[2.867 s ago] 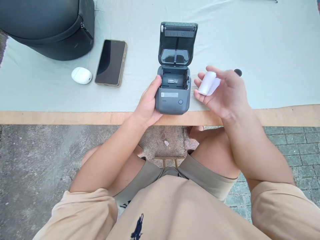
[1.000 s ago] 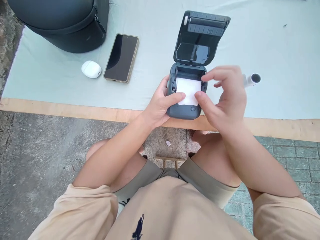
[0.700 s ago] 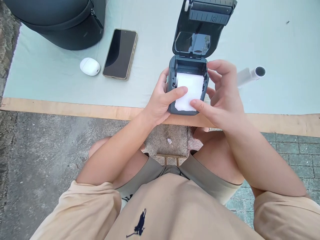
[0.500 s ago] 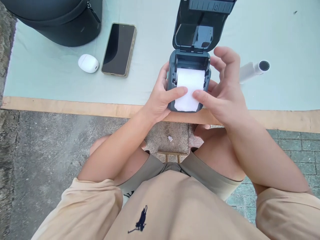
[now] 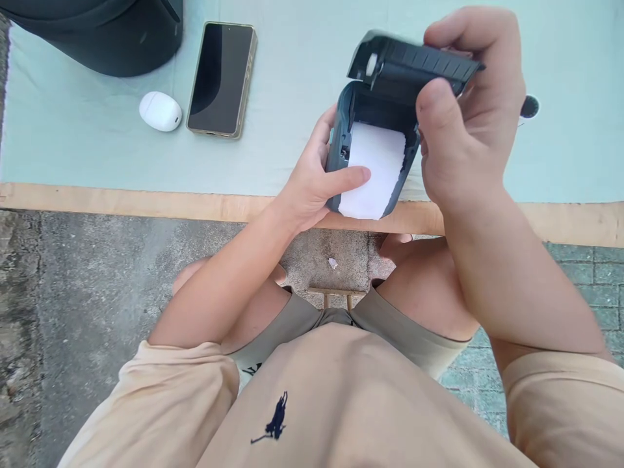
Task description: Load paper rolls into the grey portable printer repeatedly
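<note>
A small dark grey printer [image 5: 341, 130] stands at the table's near edge. White paper [image 5: 373, 170] fills its bay and hangs over the front. My left hand [image 5: 316, 179] grips the printer's left side, thumb pressing the paper down. My right hand [image 5: 465, 104] holds the hinged lid [image 5: 414, 65], which is tipped halfway down over the bay.
A phone [image 5: 221, 78] lies face up at the left, with a white earbud case [image 5: 160, 110] beside it and a black bag [image 5: 97, 32] at the far left corner. A dark-ended tube [image 5: 530, 106] peeks out behind my right hand. The pale cloth [image 5: 292, 58] ends at a wooden table edge [image 5: 121, 201].
The paper roll went from my right hand into the printer bay. My right hand then left the paper, rose to the lid and swung it down from upright to half shut.
</note>
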The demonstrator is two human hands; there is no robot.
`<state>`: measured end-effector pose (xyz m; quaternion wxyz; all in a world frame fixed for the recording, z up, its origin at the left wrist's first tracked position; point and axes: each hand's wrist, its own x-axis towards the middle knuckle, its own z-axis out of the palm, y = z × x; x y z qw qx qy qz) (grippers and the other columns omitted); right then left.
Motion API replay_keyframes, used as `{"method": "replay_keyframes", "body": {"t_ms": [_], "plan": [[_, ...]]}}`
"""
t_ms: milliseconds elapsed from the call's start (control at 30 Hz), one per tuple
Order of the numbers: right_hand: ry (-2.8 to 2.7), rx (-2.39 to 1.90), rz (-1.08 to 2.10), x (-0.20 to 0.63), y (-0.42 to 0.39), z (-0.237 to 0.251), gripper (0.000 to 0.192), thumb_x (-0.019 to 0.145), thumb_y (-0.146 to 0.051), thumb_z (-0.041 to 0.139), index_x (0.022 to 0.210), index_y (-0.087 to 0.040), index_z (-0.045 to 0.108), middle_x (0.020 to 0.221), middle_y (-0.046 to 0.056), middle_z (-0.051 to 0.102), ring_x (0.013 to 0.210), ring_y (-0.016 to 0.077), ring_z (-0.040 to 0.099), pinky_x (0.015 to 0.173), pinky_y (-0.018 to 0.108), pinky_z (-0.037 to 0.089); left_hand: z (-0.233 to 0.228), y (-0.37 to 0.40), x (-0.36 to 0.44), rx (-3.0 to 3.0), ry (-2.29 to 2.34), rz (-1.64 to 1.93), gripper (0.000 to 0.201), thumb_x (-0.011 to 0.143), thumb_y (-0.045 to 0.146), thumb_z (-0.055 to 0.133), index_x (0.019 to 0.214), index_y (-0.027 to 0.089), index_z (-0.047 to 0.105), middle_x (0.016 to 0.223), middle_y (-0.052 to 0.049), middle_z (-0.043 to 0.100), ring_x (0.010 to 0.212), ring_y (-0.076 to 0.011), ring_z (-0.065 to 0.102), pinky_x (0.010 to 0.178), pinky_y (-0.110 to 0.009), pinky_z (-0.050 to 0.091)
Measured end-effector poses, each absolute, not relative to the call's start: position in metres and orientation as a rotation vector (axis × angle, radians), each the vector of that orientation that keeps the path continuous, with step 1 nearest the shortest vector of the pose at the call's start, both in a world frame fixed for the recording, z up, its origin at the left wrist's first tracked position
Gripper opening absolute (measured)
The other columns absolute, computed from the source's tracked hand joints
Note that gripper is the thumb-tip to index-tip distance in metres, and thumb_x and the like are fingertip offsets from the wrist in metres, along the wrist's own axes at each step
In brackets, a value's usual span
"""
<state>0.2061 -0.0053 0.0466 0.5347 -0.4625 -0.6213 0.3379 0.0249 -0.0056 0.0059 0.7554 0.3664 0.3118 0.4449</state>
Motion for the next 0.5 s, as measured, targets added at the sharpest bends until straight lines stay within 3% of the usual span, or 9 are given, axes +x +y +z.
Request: {"method": "replay_keyframes", "body": {"t_ms": [100,200,367,433,500], "plan": [[-1.618,-1.054,0.686,0.209,-0.005,0.033,0.013,0.094,-0.039,0.07,0.105,-0.031,0.066,0.116,0.002,0.064,0.121,0.0213,0.063,0.111,0.039,0.056,0.006,-0.006,0.025,0.785,0.692,0.964,0.089,0.065,0.035,0.1,0.145,0.034,0.06,0.129,-0.002,0.079,0.146,-0.0372,0.066,0.118,-0.049,0.06],[-1.722,-1.086,0.727,0.214,-0.007,0.028,0.018,0.087,-0.035,0.075,0.1,-0.03,0.064,0.128,0.005,0.061,0.144,0.0273,0.053,0.114,0.044,0.056,0.003,-0.006,0.024,0.802,0.678,0.971,0.093,0.063,0.046,0.102,0.144,0.033,0.059,0.13,-0.004,0.078,0.145,-0.0388,0.066,0.115,-0.048,0.062],[-1.75,-1.072,0.806,0.216,-0.011,0.021,0.027,0.092,-0.055,0.072,0.097,-0.028,0.068,0.148,0.006,0.053,0.154,0.0335,0.045,0.124,0.056,0.052,-0.008,-0.001,0.021,0.859,0.585,0.965,0.097,0.059,0.042,0.104,0.142,0.03,0.055,0.135,-0.005,0.076,0.137,-0.0386,0.072,0.101,-0.041,0.067],[-1.681,-1.061,0.879,0.215,-0.011,0.016,0.036,0.095,-0.062,0.069,0.113,-0.031,0.068,0.151,0.005,0.053,0.154,0.0331,0.047,0.119,0.055,0.056,-0.009,0.002,0.022,0.844,0.536,0.971,0.085,0.068,0.045,0.1,0.138,0.031,0.054,0.134,-0.005,0.077,0.133,-0.0368,0.074,0.093,-0.038,0.068],[-1.579,-1.061,1.03,0.214,-0.012,0.013,0.054,0.094,-0.067,0.072,0.137,-0.039,0.057,0.148,0.003,0.056,0.148,0.0308,0.055,0.108,0.05,0.064,-0.007,0.003,0.023,0.8,0.515,0.981,0.068,0.078,0.052,0.092,0.131,0.03,0.055,0.132,-0.006,0.078,0.128,-0.0344,0.077,0.086,-0.036,0.068]]}}
